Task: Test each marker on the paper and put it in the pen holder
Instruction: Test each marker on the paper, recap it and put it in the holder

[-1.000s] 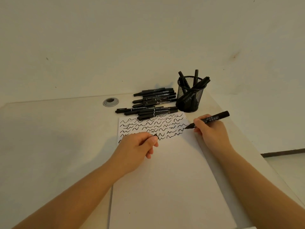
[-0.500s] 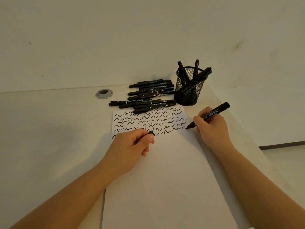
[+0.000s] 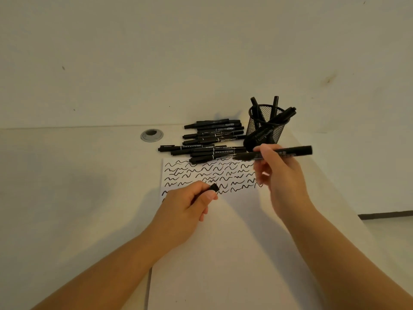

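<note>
My forearms come in from the bottom edge, both bare, over the sheet of paper (image 3: pixel 223 253) that lies on the pale table (image 3: pixel 67 198). The near part of the sheet is blank; its far part carries rows of black wavy test lines.

My left hand (image 3: pixel 187 209) rests on the paper at the near edge of those lines, fingers curled round a small black cap (image 3: pixel 214 187), whose end pokes out between thumb and forefinger.

A little farther and to the right, my right hand (image 3: pixel 279 175) is lifted above the sheet and pinches an uncapped black marker (image 3: pixel 274 153) between thumb and fingers. The marker lies almost level, its tip pointing left, over the far right corner of the scribbled rows, its back end sticking out to the right past my knuckles.

Just beyond the far edge of the paper, a heap of black markers (image 3: pixel 212 139) lies on the table in rough rows, all lengthwise left to right. To their right, behind my right hand, stands the black mesh pen holder (image 3: pixel 266 128), upright, with several markers leaning in it. Left of the heap a round grey cable grommet (image 3: pixel 152 135) is set in the tabletop, and behind it all rises a plain pale wall (image 3: pixel 201 52).
</note>
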A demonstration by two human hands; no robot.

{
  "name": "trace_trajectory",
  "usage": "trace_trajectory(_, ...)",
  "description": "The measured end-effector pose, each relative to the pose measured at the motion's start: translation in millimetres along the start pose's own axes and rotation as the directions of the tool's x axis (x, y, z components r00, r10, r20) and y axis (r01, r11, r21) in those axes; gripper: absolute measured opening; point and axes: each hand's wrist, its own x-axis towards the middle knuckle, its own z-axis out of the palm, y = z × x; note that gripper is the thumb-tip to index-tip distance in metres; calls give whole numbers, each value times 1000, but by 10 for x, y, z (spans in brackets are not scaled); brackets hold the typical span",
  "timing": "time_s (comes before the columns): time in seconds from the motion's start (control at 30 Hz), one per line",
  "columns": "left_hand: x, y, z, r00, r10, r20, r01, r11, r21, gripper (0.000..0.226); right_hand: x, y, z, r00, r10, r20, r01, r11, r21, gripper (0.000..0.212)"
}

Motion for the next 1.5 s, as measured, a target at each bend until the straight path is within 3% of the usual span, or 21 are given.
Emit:
trace_trajectory(0.07,-8,4,-7,1000,6,9,-6,1000,-5,17,-21,10,119,991,128,41,-132,983,127,24)
trace_trajectory(0.13,-11,3,-14,1000,7,18,-7,1000,-12,16,-58,74,183,984,168,51,-174,975,140,25)
trace_trajectory(0.43,-12,4,-15,999,15,50,-16,1000,24,14,-166,191,137,989,108,98,-112,993,36,28)
trace_trajectory(0.63,-26,33,-25,999,16,30,-16,1000,20,16,-214,212,149,970,27,243,-9,997,-74,27)
trace_trajectory(0.8,-71,77,-47,995,102,-14,-101,992,70,13,-232,182,125,905,54,422,-68,998,17,23)
trace_trajectory(0.93,-100,111,-40,972,235,-27,-219,936,276,28,-255,212,153,926,106,363,-136,989,58,27)
trace_trajectory(1.03,-125,164,-17,968,252,-4,-241,927,288,25,-297,234,200,948,64,313,-114,983,147,27)
trace_trajectory(1.13,-124,215,7,980,198,23,-199,960,198,27,-323,233,221,954,11,298,-86,967,239,26)
trace_trajectory(1.27,-124,231,-7,991,76,106,-78,997,14,31,-330,236,238,955,-18,295,-56,969,240,26)
trace_trajectory(1.4,-116,221,-38,964,-85,250,127,980,-156,35,-345,230,253,940,-44,339,-41,970,240,21)
trace_trajectory(1.5,-98,233,-60,941,-125,314,198,957,-212,34,-329,217,249,936,-39,349,-42,975,220,22)
